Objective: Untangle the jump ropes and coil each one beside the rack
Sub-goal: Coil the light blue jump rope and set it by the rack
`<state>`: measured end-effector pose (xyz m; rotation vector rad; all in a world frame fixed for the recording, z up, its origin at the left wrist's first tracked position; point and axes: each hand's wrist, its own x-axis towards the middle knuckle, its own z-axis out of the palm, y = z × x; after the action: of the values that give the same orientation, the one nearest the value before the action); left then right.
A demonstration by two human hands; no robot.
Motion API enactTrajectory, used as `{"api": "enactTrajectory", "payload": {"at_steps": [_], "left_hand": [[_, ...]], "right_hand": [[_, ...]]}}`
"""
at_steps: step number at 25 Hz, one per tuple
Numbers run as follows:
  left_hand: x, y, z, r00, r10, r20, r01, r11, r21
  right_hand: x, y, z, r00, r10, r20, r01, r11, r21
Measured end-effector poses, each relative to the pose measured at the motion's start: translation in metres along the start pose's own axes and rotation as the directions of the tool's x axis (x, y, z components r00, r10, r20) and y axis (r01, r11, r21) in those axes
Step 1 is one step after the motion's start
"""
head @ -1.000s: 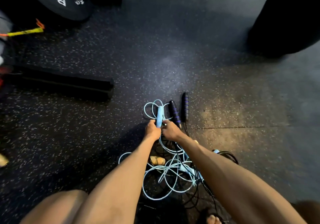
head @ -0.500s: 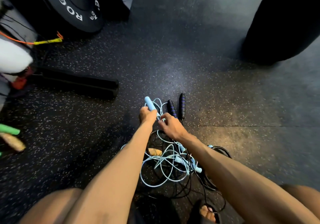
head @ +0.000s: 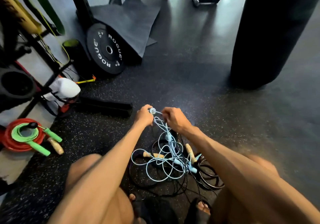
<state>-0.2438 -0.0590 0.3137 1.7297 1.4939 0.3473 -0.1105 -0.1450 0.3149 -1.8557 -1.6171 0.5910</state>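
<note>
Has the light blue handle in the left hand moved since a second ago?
Yes. The light blue handle moved up and leftward, closer to the end of the black floor bar.

I am taking the tangle of jump ropes (head: 170, 161) as my reference; it is lying on the floor (head: 199, 88), just ahead of the person's feet (head: 132, 197). Just beyond it, the left hand (head: 144, 115) is gripping a handle (head: 152, 110), and the right hand (head: 174, 119) is pinching the cord (head: 158, 112) just beside. I am noting a low bar (head: 103, 106) lying beyond and left of the tangle, a weight plate (head: 105, 50) leaning farther behind that, and a folded mat (head: 128, 20) sitting behind the plate. Well left of the tangle, coiled ropes (head: 24, 135) are resting by the rack (head: 41, 52). A punching bag (head: 270, 33) is showing beyond and right of it.
</note>
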Motion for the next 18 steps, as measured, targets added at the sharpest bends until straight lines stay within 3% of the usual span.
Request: {"api": "enactTrajectory", "payload": {"at_steps": [2,4,6,8,12,13,15,18], "left_hand": [[-0.021,0.006,-0.006,0.982,0.178,0.057,-0.187,0.935,0.302],[-0.039,0.016,-0.014,0.925,0.380,-0.016,-0.355,0.879,0.318],[-0.053,0.028,-0.023,0.832,0.524,-0.182,-0.485,0.847,0.219],[-0.058,0.036,-0.030,0.812,0.530,-0.245,-0.526,0.846,0.085],[-0.051,0.045,-0.040,0.902,0.403,-0.154,-0.431,0.858,-0.278],[-0.049,0.042,-0.041,0.903,0.409,-0.128,-0.429,0.859,-0.280],[-0.047,0.032,-0.044,0.889,0.450,-0.084,-0.458,0.880,-0.125],[-0.055,0.023,-0.041,0.867,0.494,0.068,-0.494,0.869,-0.017]], "right_hand": [[-0.003,-0.024,-0.023,0.995,-0.089,-0.048,0.090,0.996,0.023],[-0.006,-0.046,-0.045,0.982,-0.169,-0.084,0.173,0.984,0.051],[-0.012,-0.058,-0.060,0.966,-0.216,-0.145,0.233,0.966,0.113],[-0.019,-0.057,-0.065,0.964,-0.188,-0.190,0.221,0.960,0.172],[-0.040,-0.013,-0.045,0.998,-0.042,-0.043,0.045,0.996,0.082],[-0.045,-0.001,-0.038,1.000,-0.001,-0.007,0.001,0.997,0.076],[-0.049,0.010,-0.031,0.998,0.057,-0.006,-0.056,0.992,0.113],[-0.045,0.005,-0.031,0.993,0.059,-0.105,-0.036,0.978,0.205]]}}
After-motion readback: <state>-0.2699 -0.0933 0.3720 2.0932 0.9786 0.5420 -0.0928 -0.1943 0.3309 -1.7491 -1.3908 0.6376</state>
